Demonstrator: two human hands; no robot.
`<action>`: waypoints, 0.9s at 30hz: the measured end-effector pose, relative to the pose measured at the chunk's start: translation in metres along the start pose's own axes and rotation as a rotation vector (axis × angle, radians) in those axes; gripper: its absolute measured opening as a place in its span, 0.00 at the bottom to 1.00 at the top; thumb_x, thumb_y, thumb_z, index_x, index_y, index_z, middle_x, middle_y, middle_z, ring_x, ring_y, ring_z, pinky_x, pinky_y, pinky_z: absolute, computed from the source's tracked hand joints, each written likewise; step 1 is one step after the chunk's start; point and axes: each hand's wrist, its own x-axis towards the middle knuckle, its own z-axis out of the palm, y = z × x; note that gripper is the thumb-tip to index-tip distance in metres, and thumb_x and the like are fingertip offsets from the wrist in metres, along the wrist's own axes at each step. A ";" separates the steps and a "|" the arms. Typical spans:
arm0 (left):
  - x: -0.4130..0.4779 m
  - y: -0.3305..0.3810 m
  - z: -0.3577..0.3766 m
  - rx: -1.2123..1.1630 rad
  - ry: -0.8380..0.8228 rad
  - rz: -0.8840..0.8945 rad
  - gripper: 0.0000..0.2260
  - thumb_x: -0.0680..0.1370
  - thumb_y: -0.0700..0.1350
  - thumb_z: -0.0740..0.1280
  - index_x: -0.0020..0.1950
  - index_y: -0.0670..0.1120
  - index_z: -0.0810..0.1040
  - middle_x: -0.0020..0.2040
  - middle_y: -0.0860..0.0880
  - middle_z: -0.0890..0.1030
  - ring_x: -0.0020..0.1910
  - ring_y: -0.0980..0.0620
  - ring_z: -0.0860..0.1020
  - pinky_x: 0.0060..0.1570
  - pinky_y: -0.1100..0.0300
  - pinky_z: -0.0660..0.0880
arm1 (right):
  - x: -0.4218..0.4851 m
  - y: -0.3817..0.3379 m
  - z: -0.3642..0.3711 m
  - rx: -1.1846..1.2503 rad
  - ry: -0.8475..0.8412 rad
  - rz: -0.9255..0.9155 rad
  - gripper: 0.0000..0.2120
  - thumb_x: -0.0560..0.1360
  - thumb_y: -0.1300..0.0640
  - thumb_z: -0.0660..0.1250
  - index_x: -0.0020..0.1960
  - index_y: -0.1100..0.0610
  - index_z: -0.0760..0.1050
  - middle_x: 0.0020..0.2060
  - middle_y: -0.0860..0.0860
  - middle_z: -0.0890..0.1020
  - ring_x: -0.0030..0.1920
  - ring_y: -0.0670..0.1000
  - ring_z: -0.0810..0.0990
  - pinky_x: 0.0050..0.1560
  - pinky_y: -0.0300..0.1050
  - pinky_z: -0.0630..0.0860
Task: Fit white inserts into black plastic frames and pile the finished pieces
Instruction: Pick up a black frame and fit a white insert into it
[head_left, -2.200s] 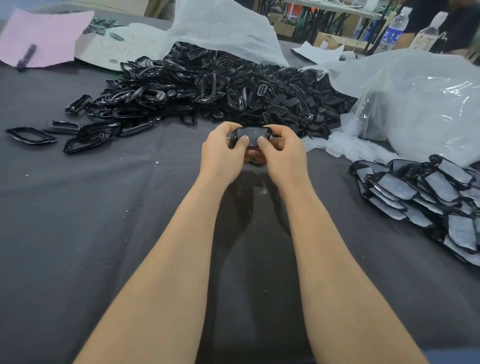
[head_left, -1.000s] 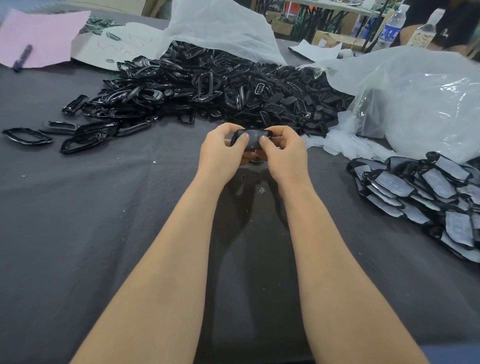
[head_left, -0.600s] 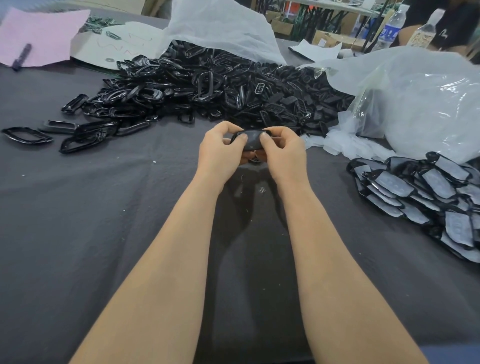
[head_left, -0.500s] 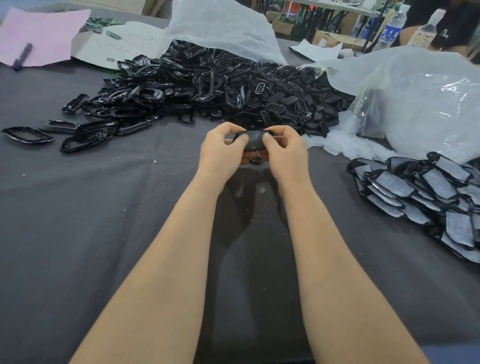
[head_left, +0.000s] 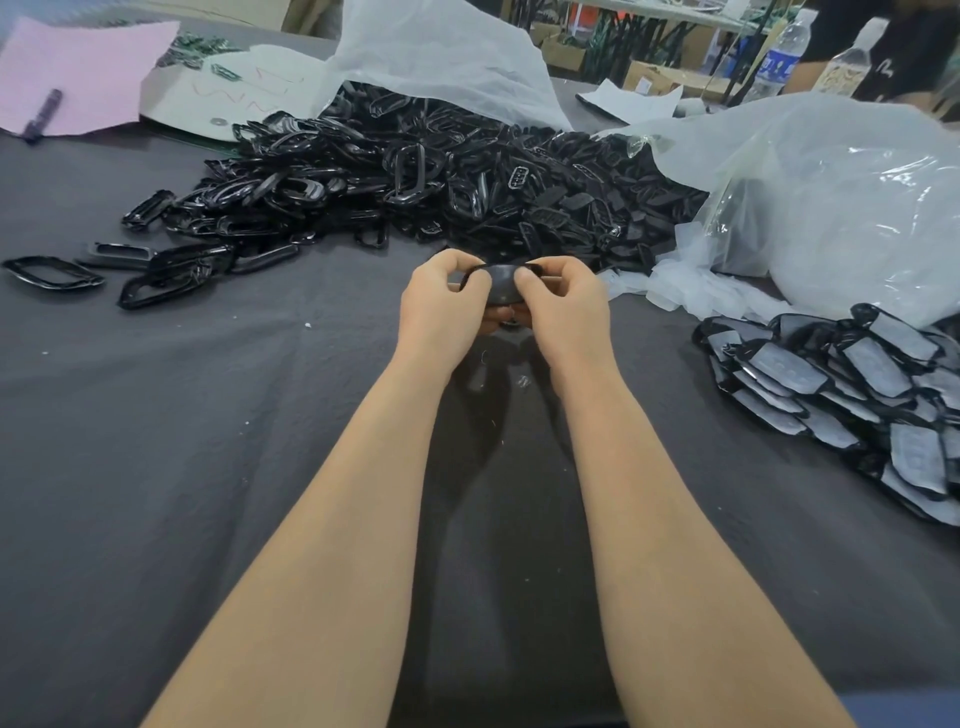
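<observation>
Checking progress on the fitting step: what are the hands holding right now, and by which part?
One black frame piece, pinched between both hands: left hand at its left end, right hand at its right end, thumbs on top.

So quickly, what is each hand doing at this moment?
Left hand: closed, pinching the left end of the black frame.
Right hand: closed, pinching the right end of the same frame.

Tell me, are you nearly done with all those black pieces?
Not nearly. Done: a pile of finished pieces with white inserts showing lies at the right. In hand: the left hand and right hand both pinch one black frame above the table, thumbs pressing its middle. Left: a much bigger heap of empty black frames waits behind.
</observation>
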 end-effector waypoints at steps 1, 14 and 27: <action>0.000 0.000 0.000 0.019 -0.002 0.013 0.07 0.79 0.41 0.62 0.43 0.51 0.75 0.46 0.43 0.83 0.44 0.46 0.84 0.46 0.51 0.82 | 0.000 0.000 0.000 -0.004 0.004 -0.005 0.08 0.75 0.60 0.67 0.42 0.48 0.72 0.46 0.55 0.82 0.50 0.55 0.81 0.55 0.57 0.78; 0.000 -0.001 -0.001 0.000 -0.026 0.013 0.07 0.81 0.40 0.62 0.46 0.50 0.75 0.46 0.44 0.83 0.39 0.50 0.85 0.43 0.57 0.82 | 0.000 -0.001 -0.002 -0.014 0.029 0.019 0.09 0.78 0.61 0.62 0.43 0.50 0.75 0.46 0.54 0.82 0.50 0.55 0.82 0.55 0.57 0.78; 0.001 -0.002 0.000 -0.042 -0.021 0.003 0.03 0.79 0.41 0.65 0.48 0.49 0.75 0.42 0.49 0.83 0.36 0.55 0.84 0.36 0.65 0.79 | -0.001 0.000 -0.001 -0.102 0.003 -0.020 0.08 0.74 0.59 0.69 0.50 0.52 0.72 0.48 0.54 0.82 0.50 0.54 0.82 0.56 0.54 0.78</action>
